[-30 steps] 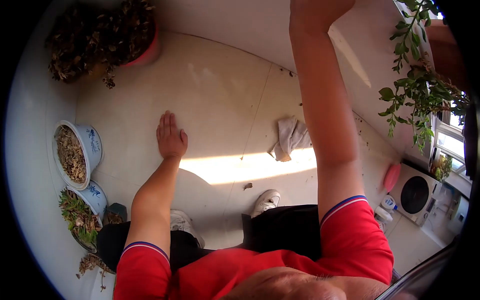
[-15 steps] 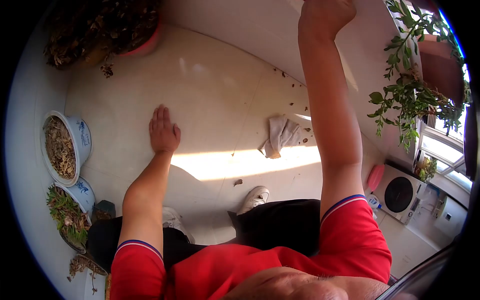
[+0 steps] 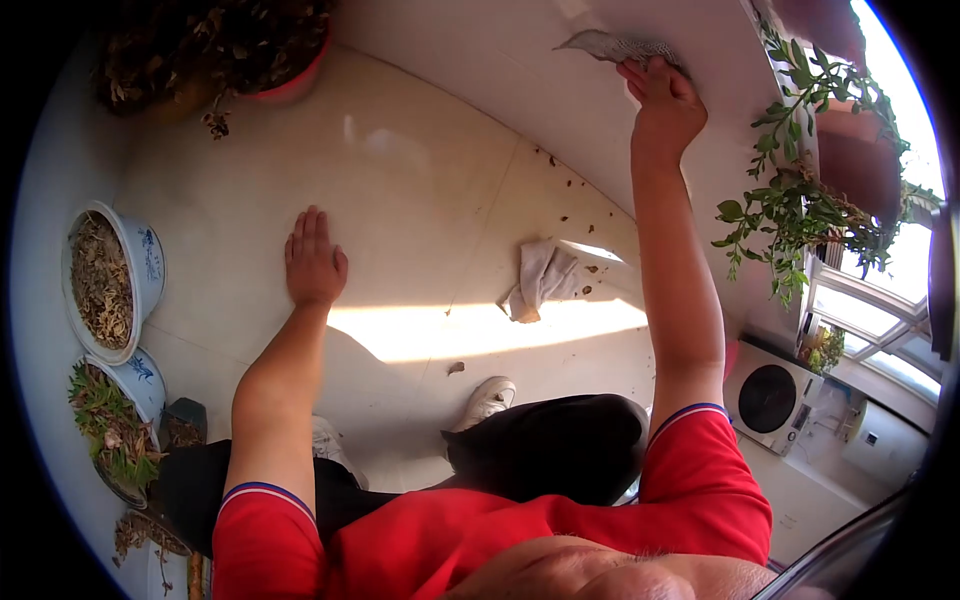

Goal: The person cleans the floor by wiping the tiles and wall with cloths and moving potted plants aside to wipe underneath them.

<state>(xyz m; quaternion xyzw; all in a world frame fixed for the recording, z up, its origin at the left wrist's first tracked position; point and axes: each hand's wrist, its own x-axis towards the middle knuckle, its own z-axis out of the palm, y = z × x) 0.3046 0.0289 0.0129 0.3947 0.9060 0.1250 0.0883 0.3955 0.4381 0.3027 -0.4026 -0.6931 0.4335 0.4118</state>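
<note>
My left hand [image 3: 314, 262] lies flat on the pale tiled floor [image 3: 420, 190], its fingers stretched out and nothing under it that I can see. At the upper right, my right hand [image 3: 668, 115] presses a thin grey cloth [image 3: 622, 47] against the pale wall [image 3: 560, 85], fingers over its lower edge. One corner of that cloth sticks out to the left. A second cloth [image 3: 543, 280], light grey and crumpled, rests on the floor between my arms, partly in a strip of sunlight.
Dry leaf bits [image 3: 456, 368] are scattered on the floor, several along the wall's foot. Potted plants stand left: a white-blue pot [image 3: 150, 262] and a red-rimmed pot [image 3: 300, 80]. A leafy plant [image 3: 790, 225] hangs at right, above a washing machine [image 3: 745, 385].
My right hand has come lower along the wall, and the grey cloth in it now shows. My left hand stays flat on the floor. The view has shifted slightly.
</note>
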